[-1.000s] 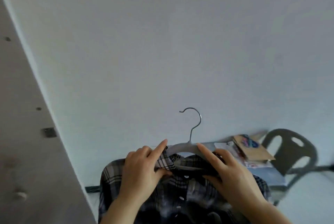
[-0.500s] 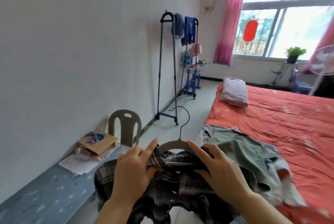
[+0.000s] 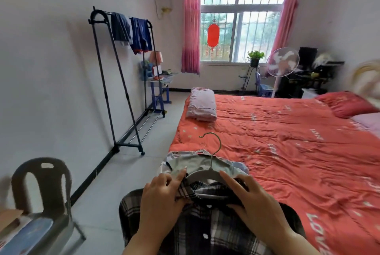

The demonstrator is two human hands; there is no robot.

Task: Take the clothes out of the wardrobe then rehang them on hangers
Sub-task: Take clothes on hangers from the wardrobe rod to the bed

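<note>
Left hand (image 3: pixel 162 197) pinches shirt (image 3: pixel 205 226) collar against hanger (image 3: pixel 205 174) arm. Right hand (image 3: pixel 259 203) fingers curl over the opposite arm, gripping hanger and cloth. Probably seating the collar so it won't slip. Other clothes (image 3: pixel 195 162) lie just beyond the fingertips, on the bed (image 3: pixel 287 141).

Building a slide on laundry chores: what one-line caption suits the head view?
The left hand and right hand pinch the plaid shirt by its collar over a hanger, beside the red bed.

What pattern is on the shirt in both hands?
The shirt is a dark plaid, black with grey-white checks and white buttons, seen best in the head view.
</note>
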